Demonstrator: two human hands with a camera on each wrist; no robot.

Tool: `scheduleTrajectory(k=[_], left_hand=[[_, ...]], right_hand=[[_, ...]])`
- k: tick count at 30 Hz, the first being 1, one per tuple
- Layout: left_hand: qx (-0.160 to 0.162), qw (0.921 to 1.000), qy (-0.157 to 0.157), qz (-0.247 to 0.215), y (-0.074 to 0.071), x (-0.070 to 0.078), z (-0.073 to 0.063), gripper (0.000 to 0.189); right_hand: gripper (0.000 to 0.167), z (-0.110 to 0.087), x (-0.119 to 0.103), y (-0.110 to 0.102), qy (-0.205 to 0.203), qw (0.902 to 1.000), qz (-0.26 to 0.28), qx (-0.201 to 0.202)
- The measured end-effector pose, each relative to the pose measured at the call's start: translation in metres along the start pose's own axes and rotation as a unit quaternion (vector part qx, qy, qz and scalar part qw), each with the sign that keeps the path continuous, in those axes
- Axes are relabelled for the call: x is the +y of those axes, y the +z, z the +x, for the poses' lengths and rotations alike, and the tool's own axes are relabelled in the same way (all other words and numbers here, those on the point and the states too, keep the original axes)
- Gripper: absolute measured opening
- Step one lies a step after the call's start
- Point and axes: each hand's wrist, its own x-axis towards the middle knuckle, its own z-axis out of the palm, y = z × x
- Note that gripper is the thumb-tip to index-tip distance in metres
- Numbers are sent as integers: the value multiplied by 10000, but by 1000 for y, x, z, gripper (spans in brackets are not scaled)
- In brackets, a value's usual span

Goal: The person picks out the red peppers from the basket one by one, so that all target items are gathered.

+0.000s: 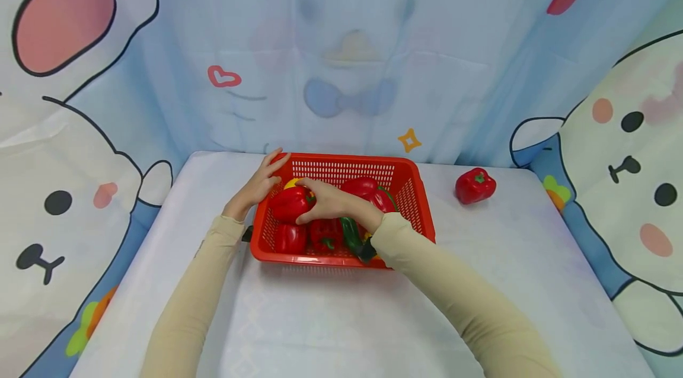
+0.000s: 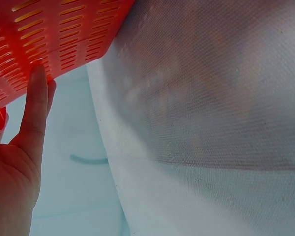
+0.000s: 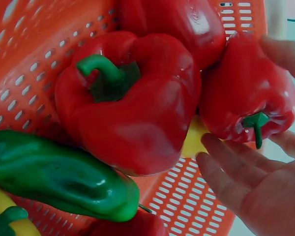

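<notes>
Over the left part of the red plastic basket (image 1: 341, 158), my right hand (image 1: 328, 199) holds a red bell pepper (image 1: 291, 205) by its stem end. Up close in the right wrist view, the fingers of my right hand (image 3: 255, 182) lie around that red bell pepper (image 3: 250, 93). My left hand (image 1: 258, 182) is at the basket's back left corner. Seen from the left wrist, its straight finger (image 2: 35, 108) touches the slotted outer wall (image 2: 64, 39). Beside the held pepper lie a larger red bell pepper (image 3: 137, 108) and a long green pepper (image 3: 64, 174).
More red peppers (image 1: 290, 239) and a yellow piece (image 1: 291, 183) lie in the basket, the yellow partly covered. Another red bell pepper (image 1: 475, 185) sits on the white tablecloth (image 1: 480, 259) to the right. A printed curtain (image 1: 352, 40) hangs behind the table.
</notes>
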Motion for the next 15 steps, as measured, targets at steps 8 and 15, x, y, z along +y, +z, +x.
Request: scheduleTrajectory(k=[8, 15], left_hand=[[7, 10000, 5, -14, 0, 3, 0, 63], [-20, 10000, -3, -17, -1, 2, -1, 64]], right_hand=[[81, 4, 2, -2, 130, 9998, -54, 135], [82, 2, 3, -4, 114, 9998, -6, 170]])
